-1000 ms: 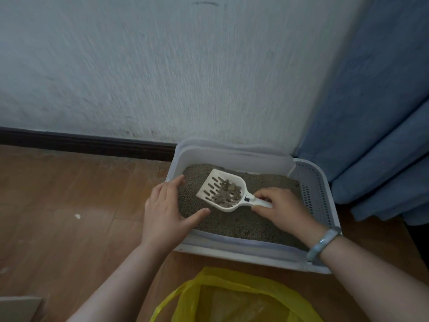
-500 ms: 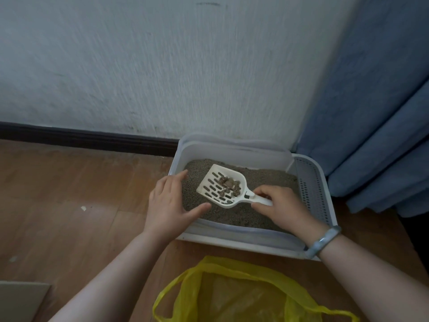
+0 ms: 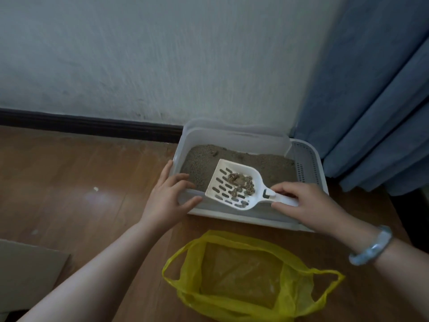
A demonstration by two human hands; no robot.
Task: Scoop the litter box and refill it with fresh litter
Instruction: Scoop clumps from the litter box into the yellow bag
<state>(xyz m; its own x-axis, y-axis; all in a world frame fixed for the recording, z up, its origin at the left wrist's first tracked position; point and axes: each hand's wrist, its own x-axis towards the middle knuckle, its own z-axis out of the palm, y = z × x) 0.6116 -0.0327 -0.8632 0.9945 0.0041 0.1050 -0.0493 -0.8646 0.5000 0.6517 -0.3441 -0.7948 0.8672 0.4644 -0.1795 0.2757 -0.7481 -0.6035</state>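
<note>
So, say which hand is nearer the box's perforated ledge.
Right. The right hand grips the scoop close by the perforated ledge; the left hand holds the litter box's opposite end.

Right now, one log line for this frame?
phase: scooping | right hand: holds scoop, clumps in it, above litter box | left hand: holds box rim, near-left corner | yellow bag: open on floor, nearer than box
</note>
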